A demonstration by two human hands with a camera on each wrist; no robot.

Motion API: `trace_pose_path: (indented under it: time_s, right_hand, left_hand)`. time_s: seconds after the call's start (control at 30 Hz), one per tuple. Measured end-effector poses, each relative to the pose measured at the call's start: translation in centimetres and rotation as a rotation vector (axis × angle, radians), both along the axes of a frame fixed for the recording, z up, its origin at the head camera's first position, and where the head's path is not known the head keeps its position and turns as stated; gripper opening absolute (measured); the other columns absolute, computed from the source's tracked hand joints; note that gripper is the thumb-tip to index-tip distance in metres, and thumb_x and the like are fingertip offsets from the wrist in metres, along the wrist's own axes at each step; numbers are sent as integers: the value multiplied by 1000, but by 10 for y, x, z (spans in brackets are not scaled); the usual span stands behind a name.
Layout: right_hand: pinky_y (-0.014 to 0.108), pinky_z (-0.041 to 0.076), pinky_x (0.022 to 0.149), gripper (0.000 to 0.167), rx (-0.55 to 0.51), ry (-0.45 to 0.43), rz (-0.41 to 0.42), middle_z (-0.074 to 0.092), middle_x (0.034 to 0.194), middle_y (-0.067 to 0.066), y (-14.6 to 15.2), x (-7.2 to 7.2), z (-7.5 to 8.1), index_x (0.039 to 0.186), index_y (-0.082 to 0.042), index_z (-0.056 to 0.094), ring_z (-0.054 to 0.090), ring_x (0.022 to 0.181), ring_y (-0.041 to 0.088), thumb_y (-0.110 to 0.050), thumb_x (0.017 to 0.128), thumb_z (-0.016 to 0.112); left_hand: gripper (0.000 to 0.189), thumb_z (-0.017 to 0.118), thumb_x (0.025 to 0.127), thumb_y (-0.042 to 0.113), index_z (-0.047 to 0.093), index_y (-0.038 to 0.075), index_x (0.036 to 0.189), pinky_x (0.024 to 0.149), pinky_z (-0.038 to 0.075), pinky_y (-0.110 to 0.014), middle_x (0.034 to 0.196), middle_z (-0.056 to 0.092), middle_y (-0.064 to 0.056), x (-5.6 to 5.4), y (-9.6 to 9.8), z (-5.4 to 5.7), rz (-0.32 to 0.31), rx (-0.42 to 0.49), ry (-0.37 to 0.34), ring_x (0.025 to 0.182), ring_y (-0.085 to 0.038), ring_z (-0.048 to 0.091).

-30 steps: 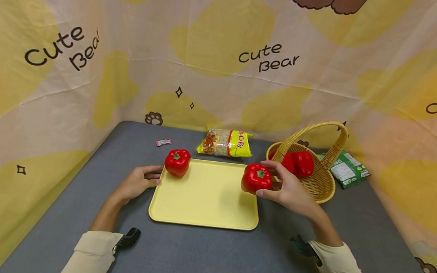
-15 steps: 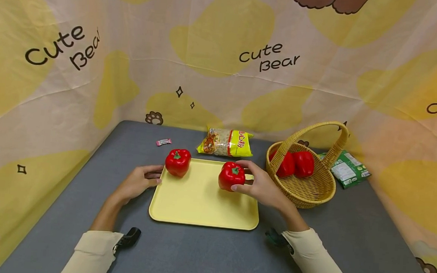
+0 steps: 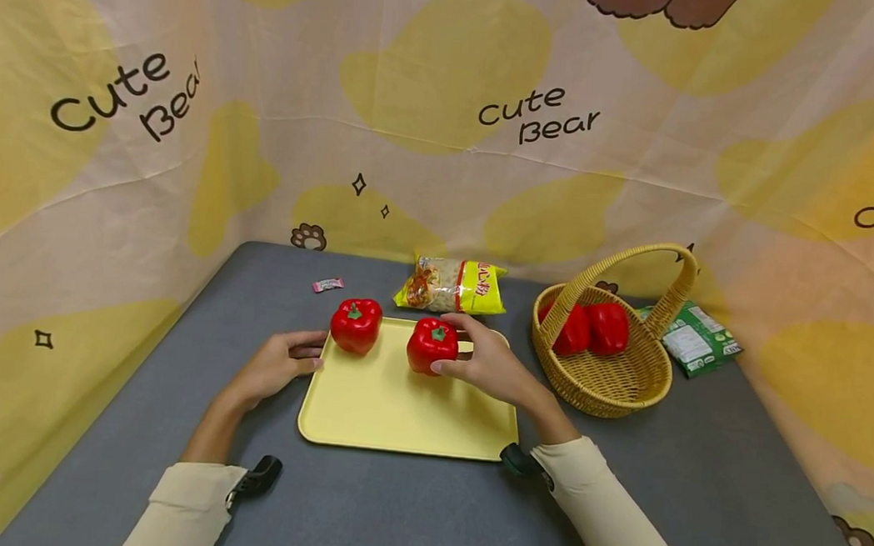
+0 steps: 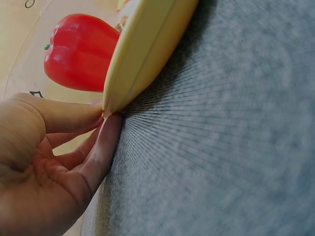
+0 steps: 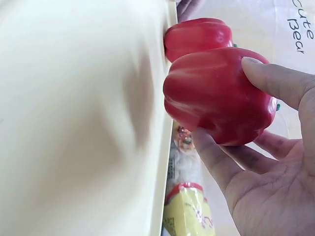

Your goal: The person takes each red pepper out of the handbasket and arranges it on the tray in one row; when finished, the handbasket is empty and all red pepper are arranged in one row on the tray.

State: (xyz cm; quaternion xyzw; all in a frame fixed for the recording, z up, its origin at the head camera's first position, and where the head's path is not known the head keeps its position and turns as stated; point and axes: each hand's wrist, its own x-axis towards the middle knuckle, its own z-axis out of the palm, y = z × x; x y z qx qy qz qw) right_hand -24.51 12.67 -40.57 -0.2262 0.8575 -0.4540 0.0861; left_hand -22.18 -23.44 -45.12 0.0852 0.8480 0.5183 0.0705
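Observation:
A yellow tray lies on the grey table. My left hand pinches its left rim; in the left wrist view the thumb is on one side of the rim and a finger on the other. On the tray's far left corner stands a red bell pepper, stem up. Over the tray's far middle my right hand grips another red bell pepper between thumb and fingers. In the right wrist view this held pepper is apart from the tray surface, its shadow falling below.
To the right stands a wicker basket with a tall handle and two red bell peppers inside. Behind it lies a green packet. A yellow food bag and a small pink wrapped sweet lie beyond the tray.
My right hand has carried the bell pepper leftward from beside the basket to above the tray's far middle. The left hand and the tray stay where they were.

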Motion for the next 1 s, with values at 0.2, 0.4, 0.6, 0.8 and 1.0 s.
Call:
trace_pose_path:
  time_s: [0.2,0.4,0.6,0.8,1.0]
  right_hand:
    - [49,54,106,75,9,-10,8,63,144,10,-15,-6,1,155,-9,50,60,136,33,-26,91,85]
    - [48,53,107,73,-6,8,7,61,146,10,-30,-11,0,153,-8,51,60,136,31,-24,91,85]
    - [46,56,104,74,-29,25,-10,58,150,9,-40,-15,-4,155,-7,50,60,135,31,-21,92,84]
    - [45,57,103,76,-46,22,-38,56,152,9,-45,-18,-6,159,-8,46,59,137,32,-21,93,82]
    - [46,55,106,73,-47,19,-49,57,152,10,-47,-19,-10,156,-8,48,58,139,34,-20,93,83]
  left_hand:
    - [54,66,102,2,48,-13,151,93,55,-19,146,59,-32,1,0,0,-9,14,3,133,-44,61]
    - [55,65,103,2,46,-14,152,92,55,-20,144,60,-34,1,0,0,-9,22,-8,133,-44,61]
    - [54,65,103,3,48,-12,152,93,53,-18,146,60,-31,0,0,-1,-2,7,-9,134,-43,61]
    - [54,66,103,3,49,-12,151,94,54,-19,146,60,-31,0,0,0,-1,-2,8,133,-43,61]
    - [53,67,102,3,51,-12,150,91,54,-17,145,61,-31,1,0,1,-2,-1,16,132,-44,62]
